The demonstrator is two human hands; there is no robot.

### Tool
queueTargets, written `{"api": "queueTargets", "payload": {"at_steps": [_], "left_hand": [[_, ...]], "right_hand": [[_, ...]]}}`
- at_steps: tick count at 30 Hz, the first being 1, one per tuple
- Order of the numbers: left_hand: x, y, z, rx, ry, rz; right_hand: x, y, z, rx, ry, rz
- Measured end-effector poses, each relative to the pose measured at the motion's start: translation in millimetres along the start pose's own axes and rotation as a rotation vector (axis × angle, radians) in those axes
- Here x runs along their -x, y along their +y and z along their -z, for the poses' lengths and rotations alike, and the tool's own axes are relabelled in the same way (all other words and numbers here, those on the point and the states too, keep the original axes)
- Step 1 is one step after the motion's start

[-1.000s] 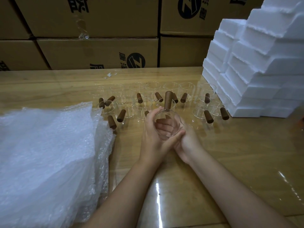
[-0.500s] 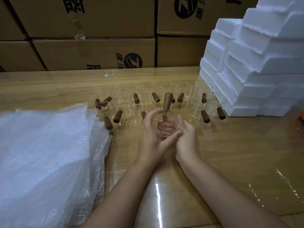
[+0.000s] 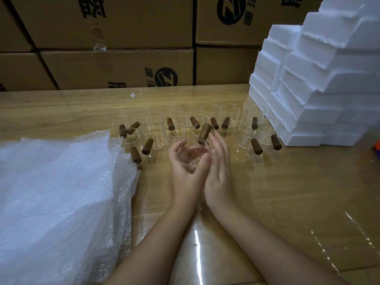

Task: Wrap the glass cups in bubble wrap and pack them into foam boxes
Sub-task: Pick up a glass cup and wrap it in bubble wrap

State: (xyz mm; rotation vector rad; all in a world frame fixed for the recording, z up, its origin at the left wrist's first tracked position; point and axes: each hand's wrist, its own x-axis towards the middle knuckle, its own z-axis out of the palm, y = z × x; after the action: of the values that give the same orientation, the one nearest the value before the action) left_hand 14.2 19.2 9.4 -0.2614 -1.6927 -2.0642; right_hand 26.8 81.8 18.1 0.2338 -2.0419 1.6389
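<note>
A clear glass cup (image 3: 190, 156) with a brown wooden handle pointing up and away is held above the table's middle. My left hand (image 3: 185, 169) curls round it from the left, thumb across its near side. My right hand (image 3: 219, 171) lies against its right side with fingers nearly straight. Behind the hands, several more glass cups (image 3: 226, 118) with wooden handles stand in rows on the table. A thick pile of bubble wrap (image 3: 53, 198) covers the left of the table. White foam boxes (image 3: 320, 83) are stacked at the right.
Brown cardboard cartons (image 3: 115, 66) form a wall along the table's far edge. The wooden table (image 3: 287, 202) has a glossy film on it. An orange and blue object (image 3: 377, 148) shows at the right edge.
Both hands have carried the cup slightly lower and tilted it, so the handle leans right. My right fingers have straightened along the cup's side.
</note>
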Motion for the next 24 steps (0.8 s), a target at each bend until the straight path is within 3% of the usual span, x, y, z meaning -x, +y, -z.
{"api": "queueTargets", "payload": {"at_steps": [3, 5, 18, 21, 24], "left_hand": [[-2, -2, 2, 0.016, 0.071, 0.060], [-6, -2, 6, -0.007, 0.103, 0.096], [-9, 2, 13, -0.105, -0.131, 0.115], [-9, 2, 15, -0.119, -0.231, 0.150], [-9, 5, 13, -0.039, -0.221, 0.229]], "right_hand": [[-3, 5, 2, 0.243, -0.032, 0.309], [-5, 7, 1, 0.336, -0.082, 0.386], [-19, 14, 19, 0.217, -0.118, 0.328], [-24, 16, 24, 0.229, -0.087, 0.400], [-24, 11, 23, 0.216, -0.053, 0.447]]}}
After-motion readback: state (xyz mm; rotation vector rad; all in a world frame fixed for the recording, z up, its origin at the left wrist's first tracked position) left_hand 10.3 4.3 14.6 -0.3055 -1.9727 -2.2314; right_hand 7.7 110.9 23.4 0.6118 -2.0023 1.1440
